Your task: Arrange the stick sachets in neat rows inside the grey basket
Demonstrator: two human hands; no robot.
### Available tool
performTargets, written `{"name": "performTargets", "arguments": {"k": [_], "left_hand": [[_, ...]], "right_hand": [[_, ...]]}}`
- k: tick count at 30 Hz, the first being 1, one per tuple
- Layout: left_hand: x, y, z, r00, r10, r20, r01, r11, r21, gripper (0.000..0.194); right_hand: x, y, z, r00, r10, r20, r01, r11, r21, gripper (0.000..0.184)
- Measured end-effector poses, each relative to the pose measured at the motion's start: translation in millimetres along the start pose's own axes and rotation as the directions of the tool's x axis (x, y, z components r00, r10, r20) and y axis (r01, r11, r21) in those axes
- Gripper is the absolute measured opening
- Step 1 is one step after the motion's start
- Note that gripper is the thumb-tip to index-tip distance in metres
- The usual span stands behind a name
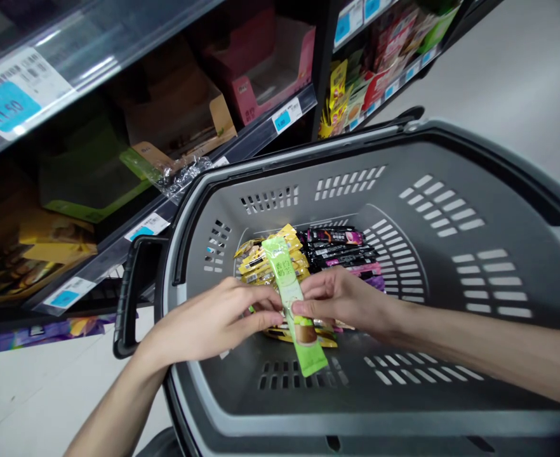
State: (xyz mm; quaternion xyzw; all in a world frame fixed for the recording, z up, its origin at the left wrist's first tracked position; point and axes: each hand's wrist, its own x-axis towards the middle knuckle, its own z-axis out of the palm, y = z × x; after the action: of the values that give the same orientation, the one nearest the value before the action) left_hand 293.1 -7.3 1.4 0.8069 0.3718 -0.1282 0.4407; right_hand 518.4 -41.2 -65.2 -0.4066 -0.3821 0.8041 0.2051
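A light-green milk tea stick sachet (287, 279) is between my two hands, slanting over the shopping basket (270, 406). My right hand (330, 295) pinches it, thumb on its front and fingers at its right edge. From the other side, my left hand (235, 317) has thumb and fingers closed at the sachet's left edge; a bit of green shows between those fingers. Below, yellow stick sachets (256, 263) lie on the basket floor, partly hidden by my hands. To their right are black and purple sachets (340, 238), with pink ones at their lower side.
The basket's black handle (125, 298) sticks out at the left. Shelves with price tags (149, 226) run along the left and back, holding a green display box (94, 184), a pink box (270, 82) and yellow packs (56, 238). Pale floor (513, 70) shows at the right.
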Motion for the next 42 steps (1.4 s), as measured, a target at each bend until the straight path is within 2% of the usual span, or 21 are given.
{"name": "performTargets", "arguments": {"k": [6, 14, 19, 26, 32, 38, 42], "left_hand": [[2, -3, 2.9, 0.997, -0.049, -0.055, 0.053, 0.996, 0.072, 0.034], [6, -5, 5.1, 0.987, -0.003, -0.163, 0.013, 0.998, 0.062, 0.028], [8, -2, 3.4, 0.986, 0.056, -0.155, -0.040, 0.994, 0.106, 0.031], [12, -6, 8.0, 0.974, 0.173, -0.144, -0.120, 0.940, 0.318, 0.038], [15, -2, 7.7, 0.963, 0.248, -0.109, -0.179, 0.885, 0.429, 0.040], [15, -2, 7.6, 0.981, 0.191, -0.033, -0.152, 0.866, 0.476, 0.038], [15, -4, 8.3, 0.978, 0.206, -0.042, -0.159, 0.854, 0.495, 0.039]], "right_hand": [[1, 3, 0, 0.995, 0.060, -0.082, -0.057, 0.998, 0.038, 0.035], [-2, 3, 3, 0.999, 0.035, -0.013, -0.035, 0.999, 0.023, 0.038], [-3, 1, 5, 0.999, 0.025, 0.034, -0.025, 1.000, 0.016, 0.038], [-1, 8, 4, 0.997, 0.048, -0.058, -0.045, 0.997, 0.058, 0.032], [-3, 3, 6, 0.997, 0.083, 0.010, -0.083, 0.991, 0.100, 0.028], [-4, 0, 8, 0.994, 0.107, -0.012, -0.105, 0.988, 0.114, 0.023], [-2, 4, 6, 0.987, 0.154, -0.047, -0.147, 0.981, 0.127, 0.020]]}}
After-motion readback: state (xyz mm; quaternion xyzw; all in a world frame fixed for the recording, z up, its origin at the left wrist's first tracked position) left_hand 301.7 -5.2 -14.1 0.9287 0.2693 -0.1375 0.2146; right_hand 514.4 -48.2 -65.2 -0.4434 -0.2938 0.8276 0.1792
